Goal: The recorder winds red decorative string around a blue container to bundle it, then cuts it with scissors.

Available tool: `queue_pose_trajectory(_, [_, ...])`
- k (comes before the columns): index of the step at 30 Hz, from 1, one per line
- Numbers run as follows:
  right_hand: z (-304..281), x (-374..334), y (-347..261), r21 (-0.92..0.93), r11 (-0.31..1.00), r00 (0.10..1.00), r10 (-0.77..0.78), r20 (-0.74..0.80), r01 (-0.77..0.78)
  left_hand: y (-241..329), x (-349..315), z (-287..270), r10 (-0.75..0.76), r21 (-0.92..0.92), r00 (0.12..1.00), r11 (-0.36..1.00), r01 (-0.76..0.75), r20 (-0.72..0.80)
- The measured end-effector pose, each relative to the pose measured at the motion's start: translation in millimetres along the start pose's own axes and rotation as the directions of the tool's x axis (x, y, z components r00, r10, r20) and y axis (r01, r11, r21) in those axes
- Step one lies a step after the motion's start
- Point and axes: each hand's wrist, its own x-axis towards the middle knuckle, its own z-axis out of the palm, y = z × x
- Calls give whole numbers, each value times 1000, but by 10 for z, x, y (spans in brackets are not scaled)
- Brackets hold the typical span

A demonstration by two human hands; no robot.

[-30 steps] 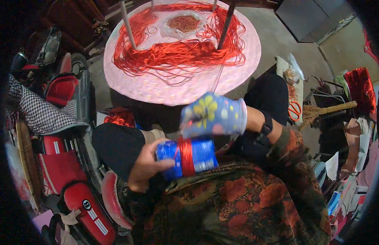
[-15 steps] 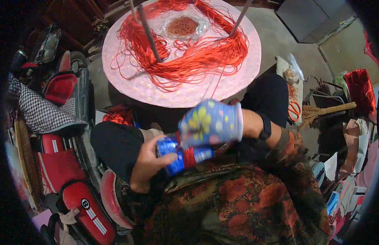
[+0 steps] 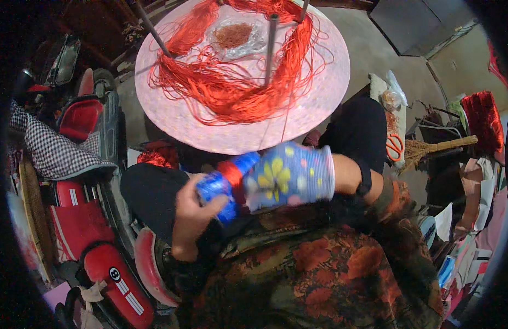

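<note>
A blue packet (image 3: 214,189), wrapped across its middle by a red cord band (image 3: 231,174), tilts up toward the right at the center of the frame, above the wearer's lap. The bare left hand (image 3: 193,207) grips its lower left end, thumb laid across the near side. The right hand (image 3: 289,176), in a blue glove patterned with yellow flowers and dots, is at the packet's right side, its fingertips hidden, so whether they are closed on anything cannot be told. A thin red strand (image 3: 285,123) stretches from the glove's upper edge to a round pink table (image 3: 210,134) at upper center, where a thick red skein (image 3: 226,93) loops around upright rods (image 3: 271,52). Within the ring, a clear plastic bag (image 3: 253,45) holds a reddish-brown heap (image 3: 232,35). A dark patterned garment (image 3: 341,263) fills the lower center. Orange-handled scissors (image 3: 395,148) and a straw broom (image 3: 440,146) appear at right, a black-and-white checked cloth (image 3: 59,143) at left, and a red panel (image 3: 121,279) at lower left.
</note>
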Motion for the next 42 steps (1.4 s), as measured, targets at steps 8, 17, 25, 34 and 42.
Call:
queue_pose_trajectory(8, [199, -268, 364, 493, 730, 863, 497, 93, -474, 50, -228, -43, 188, -726, 979, 684, -76, 76])
queue_pose_trajectory(17, [-130, 8, 78, -38, 998, 989, -44, 140, 50, -83, 4, 33, -39, 6, 991, 999, 38, 131])
queue_pose_trajectory(25, [307, -359, 346, 433, 807, 909, 409, 80, -401, 109, -162, -12, -143, -716, 989, 693, 80, -28])
queue_pose_trajectory(34, [-84, 44, 45, -10, 996, 990, 85, 110, -85, 44, 39, 118, -58, 21, 986, 998, 56, 156])
queue_pose_trajectory(42, [-32, -208, 436, 424, 818, 915, 398, 68, -388, 51, -114, -101, 380, -773, 887, 632, -44, 261])
